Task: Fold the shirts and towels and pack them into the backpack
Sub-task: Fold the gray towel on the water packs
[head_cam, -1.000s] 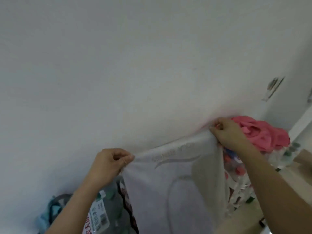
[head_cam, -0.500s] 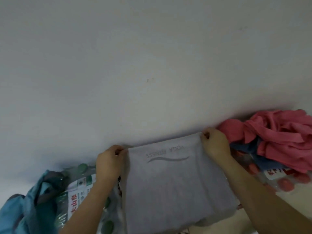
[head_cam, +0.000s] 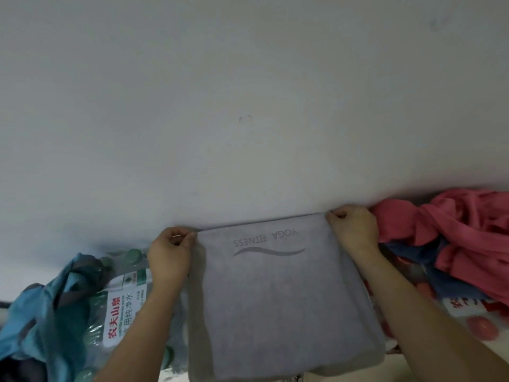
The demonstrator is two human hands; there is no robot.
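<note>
Low in the centre of the frame, the grey towel [head_cam: 275, 299] lies spread out flat, its far edge at the foot of the white wall [head_cam: 248, 106]. The words YOGA FITNESS and a curved line read upside down near that edge. What the towel rests on is hidden beneath it.

The 2 far corners are held. The left hand [head_cam: 169, 252] pinches the left corner between thumb and curled fingers, and the right hand [head_cam: 355, 230] pinches the right corner the same way. Both forearms run up from the bottom edge, 1 along each side of the towel.

Just left of the towel sits a wrapped pack of green-capped bottles [head_cam: 121, 307], crossed by the left forearm. A teal and grey fabric item [head_cam: 49, 312] slumps against it at the lower left; I cannot tell what it is.

At the right edge a crumpled pink garment [head_cam: 454, 235] lies just beside the right hand, with a dark blue cloth [head_cam: 413, 249] under it. Below them is a pack of red-capped bottles [head_cam: 480, 328], partly hidden by the right forearm.
</note>
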